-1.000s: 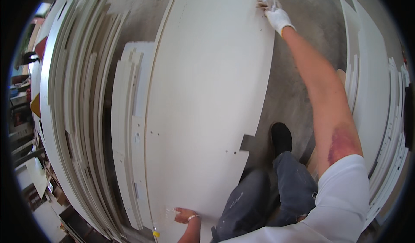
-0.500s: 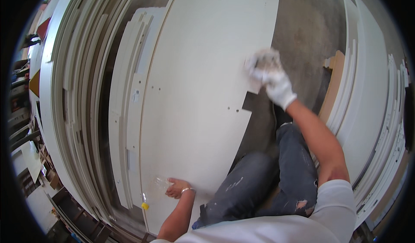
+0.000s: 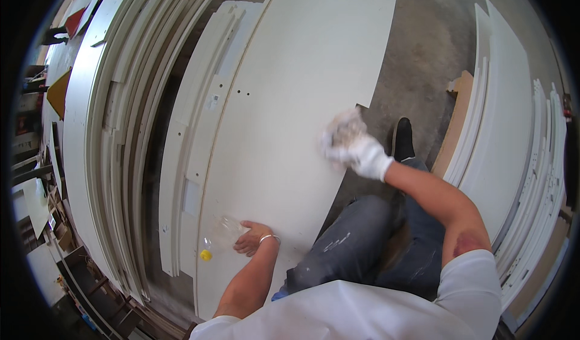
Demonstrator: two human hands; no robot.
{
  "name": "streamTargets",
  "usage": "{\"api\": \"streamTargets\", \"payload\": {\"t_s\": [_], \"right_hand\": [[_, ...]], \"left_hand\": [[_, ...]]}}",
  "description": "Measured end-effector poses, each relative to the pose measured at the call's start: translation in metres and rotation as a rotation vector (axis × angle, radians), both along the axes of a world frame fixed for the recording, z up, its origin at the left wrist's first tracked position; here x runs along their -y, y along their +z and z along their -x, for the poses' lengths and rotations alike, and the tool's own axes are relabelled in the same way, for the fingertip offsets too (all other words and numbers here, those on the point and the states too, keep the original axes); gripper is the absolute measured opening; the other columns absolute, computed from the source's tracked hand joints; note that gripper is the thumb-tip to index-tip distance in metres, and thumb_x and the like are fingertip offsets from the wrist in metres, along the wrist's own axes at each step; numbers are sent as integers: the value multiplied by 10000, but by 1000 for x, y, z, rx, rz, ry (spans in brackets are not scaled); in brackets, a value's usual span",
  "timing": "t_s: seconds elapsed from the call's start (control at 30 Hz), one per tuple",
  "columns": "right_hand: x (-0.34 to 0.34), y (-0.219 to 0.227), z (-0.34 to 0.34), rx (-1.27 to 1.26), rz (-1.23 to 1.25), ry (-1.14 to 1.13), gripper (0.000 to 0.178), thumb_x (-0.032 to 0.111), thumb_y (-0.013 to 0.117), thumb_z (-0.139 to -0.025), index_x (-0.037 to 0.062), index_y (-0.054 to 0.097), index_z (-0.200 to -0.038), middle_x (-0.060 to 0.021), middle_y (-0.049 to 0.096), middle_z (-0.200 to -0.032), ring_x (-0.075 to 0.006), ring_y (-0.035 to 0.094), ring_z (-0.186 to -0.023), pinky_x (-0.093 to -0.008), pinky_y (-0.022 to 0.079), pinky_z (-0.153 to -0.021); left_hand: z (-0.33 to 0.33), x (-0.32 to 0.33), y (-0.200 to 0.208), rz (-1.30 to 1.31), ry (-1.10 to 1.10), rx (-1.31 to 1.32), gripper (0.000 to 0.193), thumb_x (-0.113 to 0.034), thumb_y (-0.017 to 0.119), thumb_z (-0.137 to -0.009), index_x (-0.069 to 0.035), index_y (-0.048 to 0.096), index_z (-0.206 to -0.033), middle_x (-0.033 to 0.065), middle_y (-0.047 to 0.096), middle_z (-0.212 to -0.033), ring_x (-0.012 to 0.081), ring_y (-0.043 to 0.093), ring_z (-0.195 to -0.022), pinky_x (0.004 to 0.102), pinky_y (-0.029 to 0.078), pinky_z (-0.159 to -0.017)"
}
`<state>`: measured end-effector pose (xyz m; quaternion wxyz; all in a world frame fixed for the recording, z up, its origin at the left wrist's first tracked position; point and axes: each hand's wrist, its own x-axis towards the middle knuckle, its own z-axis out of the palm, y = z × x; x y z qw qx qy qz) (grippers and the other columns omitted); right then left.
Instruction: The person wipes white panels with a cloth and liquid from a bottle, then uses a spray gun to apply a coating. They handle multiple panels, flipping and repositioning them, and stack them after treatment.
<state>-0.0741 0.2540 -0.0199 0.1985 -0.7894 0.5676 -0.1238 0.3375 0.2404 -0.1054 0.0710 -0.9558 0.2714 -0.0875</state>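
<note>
1. Pale stacked boards point(image 3: 84, 128), then narrower boards point(image 3: 184, 131).
2. Clear yellow-capped bottle point(image 3: 226, 233) over the panel's point(image 3: 308, 86) lower end; left hand point(image 3: 255, 239) partly curled beside it, grip unclear.
3. Panel: central, white, smooth, two dark holes.
4. Gloved right hand point(image 3: 357, 152), blurred, bunched around pale cloth point(image 3: 346, 128).
5. Leaning white boards point(image 3: 504, 110).

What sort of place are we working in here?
Probably a furniture or panel workshop: white boards stacked at left, a large white panel with small holes, and a floor resembling bare concrete.
</note>
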Motion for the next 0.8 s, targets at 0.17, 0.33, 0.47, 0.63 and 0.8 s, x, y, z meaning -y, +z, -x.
{"api": "streamTargets", "payload": {"t_s": [0.17, 0.33, 0.47, 0.63, 0.8], "right_hand": [[-25, -18, -16, -327, -251, 180, 496, 231, 729, -827, 236, 659, -1318, -89, 611, -1426, -318, 505, -1407, -497, 362, -1200], [-27, -27, -30, 118, 74, -533, 499, 212, 704, -856, 255, 652, -1350, -122, 578, -1467, -356, 523, -1384, -497, 370, -1188], [-29, -34, -40, 8, 12, 86, 437, 244, 648, -919, 226, 622, -1354, -130, 598, -1420, -355, 550, -1345, -497, 346, -1209], [-37, -38, -35, 88, 67, -726, 501, 177, 647, -869, 223, 611, -1367, -210, 541, -1458, -424, 474, -1391, -444, 416, -1158], [-40, -19, -36, 17, 44, 197, 391, 186, 628, -879, 188, 620, -1270, -96, 621, -1381, -287, 499, -1416, -474, 325, -1222]], "left_hand": [[-3, -2, -2, 5, 23, 0, 787, -588, 515, -974, 121, 451, -1310, 286, 415, -1517, 421, 392, -1421, 599, 383, -1096], [-4, -2, -8, -31, 5, -40, 810, -587, 522, -969, 125, 430, -1345, 291, 404, -1524, 424, 379, -1433, 612, 375, -1101], [-3, 0, -5, 4, 1, -12, 830, -586, 528, -965, 128, 414, -1372, 294, 396, -1529, 427, 368, -1442, 622, 368, -1105], [4, 0, -5, -5, 4, 6, 851, -585, 534, -961, 131, 398, -1399, 297, 387, -1535, 430, 357, -1451, 633, 362, -1109], [13, -2, -14, -17, -19, -42, 890, -584, 561, -938, 134, 365, -1426, 301, 377, -1539, 431, 346, -1456, 630, 349, -1123]]}}
